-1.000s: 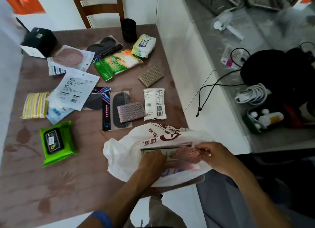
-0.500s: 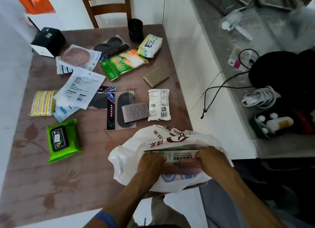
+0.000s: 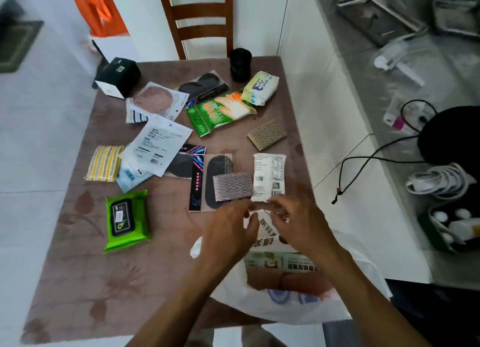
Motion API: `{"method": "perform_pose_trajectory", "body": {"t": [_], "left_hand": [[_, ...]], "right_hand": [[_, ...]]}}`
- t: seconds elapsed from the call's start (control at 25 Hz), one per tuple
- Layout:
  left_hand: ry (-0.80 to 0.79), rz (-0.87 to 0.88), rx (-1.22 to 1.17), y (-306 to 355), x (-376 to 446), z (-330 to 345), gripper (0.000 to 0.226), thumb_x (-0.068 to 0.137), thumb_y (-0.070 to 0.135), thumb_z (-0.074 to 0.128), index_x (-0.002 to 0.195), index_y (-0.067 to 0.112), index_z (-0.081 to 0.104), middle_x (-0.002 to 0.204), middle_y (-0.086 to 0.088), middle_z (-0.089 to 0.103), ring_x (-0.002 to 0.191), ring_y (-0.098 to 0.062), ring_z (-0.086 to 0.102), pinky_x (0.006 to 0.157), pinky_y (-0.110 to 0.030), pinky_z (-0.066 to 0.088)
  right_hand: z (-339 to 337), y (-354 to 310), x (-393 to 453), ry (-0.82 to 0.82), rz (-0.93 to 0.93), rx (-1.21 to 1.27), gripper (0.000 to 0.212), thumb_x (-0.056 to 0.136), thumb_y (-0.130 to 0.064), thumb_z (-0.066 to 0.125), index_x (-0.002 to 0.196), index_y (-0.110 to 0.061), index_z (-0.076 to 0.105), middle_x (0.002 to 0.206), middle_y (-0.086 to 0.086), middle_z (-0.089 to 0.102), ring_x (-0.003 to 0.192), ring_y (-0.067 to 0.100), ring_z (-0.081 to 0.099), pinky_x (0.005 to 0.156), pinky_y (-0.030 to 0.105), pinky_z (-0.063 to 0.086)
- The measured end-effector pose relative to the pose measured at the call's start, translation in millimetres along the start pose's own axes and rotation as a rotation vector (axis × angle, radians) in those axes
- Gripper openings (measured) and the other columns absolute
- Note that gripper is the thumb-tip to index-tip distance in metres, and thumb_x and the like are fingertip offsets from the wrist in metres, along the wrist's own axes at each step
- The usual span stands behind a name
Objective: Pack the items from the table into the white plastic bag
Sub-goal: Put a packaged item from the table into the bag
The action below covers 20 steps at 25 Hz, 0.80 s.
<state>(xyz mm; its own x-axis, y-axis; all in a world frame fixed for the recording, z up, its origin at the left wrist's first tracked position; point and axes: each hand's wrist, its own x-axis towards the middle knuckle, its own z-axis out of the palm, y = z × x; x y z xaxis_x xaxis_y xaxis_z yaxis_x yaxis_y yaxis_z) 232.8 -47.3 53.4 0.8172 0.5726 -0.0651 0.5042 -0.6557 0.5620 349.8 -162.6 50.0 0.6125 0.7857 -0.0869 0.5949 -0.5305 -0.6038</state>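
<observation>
We're in a home, a kitchen-dining corner. A small brown table (image 3: 78, 281) with a leaf pattern stands on white floor tiles, a wooden slat-back chair (image 3: 201, 19) pushed in at its far edge. Right of the table runs a grey stone counter (image 3: 441, 92) carrying metal trays (image 3: 376, 17), a coiled white cable (image 3: 439, 182) and household clutter.

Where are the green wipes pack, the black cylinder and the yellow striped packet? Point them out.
green wipes pack (image 3: 126, 220), head view, on its dark lid.
black cylinder (image 3: 240, 65), head view, on its side wall.
yellow striped packet (image 3: 103, 163), head view, on its middle.
</observation>
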Motion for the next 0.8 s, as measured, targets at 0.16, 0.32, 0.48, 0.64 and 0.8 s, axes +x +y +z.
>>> {"method": "perform_pose_trajectory", "body": {"t": [0.16,0.32,0.48,0.64,0.8], "left_hand": [[-0.133,-0.145,0.078,-46.3,38.9,-9.8,0.024,0.089,0.035,0.058,0.109,0.023,0.064,0.107,0.003,0.071,0.090,-0.014,0.065,0.081,-0.030,0.055],[-0.178,-0.186,0.072,-65.6,25.2,-12.2,0.028,0.091,0.037,0.057,0.116,0.025,0.062,0.117,0.003,0.066,0.101,-0.014,0.062,0.083,-0.022,0.044],[-0.107,-0.237,0.016,-72.8,-1.2,-14.8,0.026,0.090,0.041,0.057,0.113,0.028,0.063,0.111,0.009,0.065,0.096,-0.007,0.057,0.079,-0.018,0.040],[-0.093,-0.045,-0.132,-46.0,-24.1,-27.3,0.029,0.080,0.060,0.057,0.093,0.035,0.063,0.099,0.023,0.049,0.097,-0.001,0.045,0.088,-0.026,0.040],[-0.453,0.023,0.195,-47.2,-40.7,-16.4,0.047,0.080,0.046,0.064,0.125,0.044,0.053,0.154,0.004,0.020,0.141,-0.019,0.010,0.116,-0.048,0.017]], "right_hand": [[56.3,1.2,89.2,-0.142,-0.067,-0.181,0.045,0.087,-0.021,0.061,0.131,-0.022,0.051,0.128,0.005,0.060,0.113,0.027,0.056,0.087,0.039,0.051],[119.6,21.1,144.1,-0.500,-0.011,-0.433,0.085,0.082,-0.014,0.066,0.150,-0.022,0.016,0.159,0.008,0.020,0.141,0.032,0.027,0.110,0.055,0.030],[150.6,29.6,142.8,-0.373,-0.068,-0.628,0.067,0.082,-0.022,0.066,0.140,-0.017,0.033,0.143,0.012,0.046,0.126,0.033,0.047,0.104,0.052,0.035],[109.1,11.6,141.2,-0.129,0.062,-0.288,0.022,0.091,-0.027,0.054,0.108,-0.012,0.057,0.104,0.015,0.069,0.092,0.032,0.065,0.072,0.036,0.047],[24.1,15.9,91.0,0.179,0.252,0.137,0.010,0.083,-0.021,0.056,0.081,-0.010,0.057,0.075,0.010,0.061,0.070,0.024,0.056,0.059,0.033,0.039]]}}
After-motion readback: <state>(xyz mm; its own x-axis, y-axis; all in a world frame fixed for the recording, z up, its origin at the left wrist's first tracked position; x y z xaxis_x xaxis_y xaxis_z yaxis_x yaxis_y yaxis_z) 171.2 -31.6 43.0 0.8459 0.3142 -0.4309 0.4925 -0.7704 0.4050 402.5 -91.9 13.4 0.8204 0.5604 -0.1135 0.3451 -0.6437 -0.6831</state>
